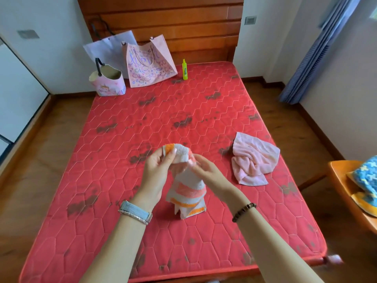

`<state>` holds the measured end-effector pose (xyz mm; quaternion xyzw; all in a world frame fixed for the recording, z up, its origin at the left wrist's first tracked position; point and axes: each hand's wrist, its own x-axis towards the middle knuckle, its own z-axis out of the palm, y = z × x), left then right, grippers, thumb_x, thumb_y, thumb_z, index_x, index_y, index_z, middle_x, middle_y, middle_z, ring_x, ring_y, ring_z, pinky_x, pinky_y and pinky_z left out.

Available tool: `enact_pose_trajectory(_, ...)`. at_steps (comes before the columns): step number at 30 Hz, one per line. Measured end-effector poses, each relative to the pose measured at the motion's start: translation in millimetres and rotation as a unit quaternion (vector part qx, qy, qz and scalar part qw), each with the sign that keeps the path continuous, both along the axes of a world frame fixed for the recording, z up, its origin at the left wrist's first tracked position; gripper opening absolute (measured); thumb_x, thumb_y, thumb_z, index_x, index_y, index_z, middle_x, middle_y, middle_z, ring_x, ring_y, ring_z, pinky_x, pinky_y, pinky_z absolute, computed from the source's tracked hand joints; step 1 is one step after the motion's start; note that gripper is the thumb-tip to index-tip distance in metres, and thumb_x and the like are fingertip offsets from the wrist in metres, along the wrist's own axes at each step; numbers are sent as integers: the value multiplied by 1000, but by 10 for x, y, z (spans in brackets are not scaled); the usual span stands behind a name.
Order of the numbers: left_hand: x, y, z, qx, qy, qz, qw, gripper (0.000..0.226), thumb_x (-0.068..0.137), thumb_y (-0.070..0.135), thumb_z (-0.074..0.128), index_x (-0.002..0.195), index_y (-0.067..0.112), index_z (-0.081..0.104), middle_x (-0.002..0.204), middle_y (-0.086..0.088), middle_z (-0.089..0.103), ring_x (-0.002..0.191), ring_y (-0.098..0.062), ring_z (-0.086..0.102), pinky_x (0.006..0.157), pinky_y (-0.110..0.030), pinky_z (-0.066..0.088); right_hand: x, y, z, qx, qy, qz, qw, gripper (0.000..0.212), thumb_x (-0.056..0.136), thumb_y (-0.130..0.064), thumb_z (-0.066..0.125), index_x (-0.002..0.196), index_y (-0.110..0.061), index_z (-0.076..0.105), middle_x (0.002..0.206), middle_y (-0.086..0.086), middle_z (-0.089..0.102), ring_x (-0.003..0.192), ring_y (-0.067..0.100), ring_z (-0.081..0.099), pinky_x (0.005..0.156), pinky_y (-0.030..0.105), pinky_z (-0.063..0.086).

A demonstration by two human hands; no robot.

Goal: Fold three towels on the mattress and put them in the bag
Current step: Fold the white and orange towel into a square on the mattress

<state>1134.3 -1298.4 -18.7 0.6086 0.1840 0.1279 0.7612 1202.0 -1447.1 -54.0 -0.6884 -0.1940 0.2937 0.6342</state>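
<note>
Above the middle of the red quilted mattress (163, 111) I hold a white towel with orange and pink stripes (188, 192). My left hand (159, 170) and my right hand (204, 168) both grip its upper edge, and the rest hangs down bunched. A crumpled pale pink towel (253, 160) lies on the mattress to the right. At the head of the bed stand a small pink bucket bag (108, 82), a flat pink patterned tote (149, 64) and a white bag (110, 48) behind them.
A yellow-green bottle (185, 69) stands upright next to the tote. A wooden headboard (163, 21) backs the bed. At the right, a wooden chair (346, 193) holds a blue and yellow cloth (367, 176). Wooden floor surrounds the bed; blue curtains (312, 52) hang at the right.
</note>
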Motion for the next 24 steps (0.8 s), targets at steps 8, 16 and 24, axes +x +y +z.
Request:
enact_pose_trajectory(8, 165, -107, 418, -106, -79, 38, 990, 11, 101, 5, 54, 104, 10, 45, 99, -12, 54, 97, -35, 74, 92, -38, 58, -34, 217, -2, -39, -125, -133, 982, 52, 73, -39, 80, 116, -33, 51, 108, -6, 62, 99, 7, 59, 81, 26, 51)
enact_pose_trajectory(16, 171, -60, 427, 5, -95, 45, 994, 23, 102, 1, 51, 119, 16, 52, 98, -8, 66, 99, -25, 72, 96, -38, 56, 120, 375, 158, 4, -165, -270, 949, 45, 82, -50, 62, 118, -23, 53, 114, -13, 60, 109, 1, 57, 88, 14, 43)
enact_pose_trajectory(24, 142, 115, 506, 34, -120, 5, 992, 43, 91, -6, 64, 127, 16, 62, 131, -8, 67, 125, -21, 62, 108, -33, 47, 351, 104, -24, -83, -135, -331, 930, 13, 92, -16, 57, 96, -25, 65, 84, -18, 65, 82, -4, 61, 73, 25, 49)
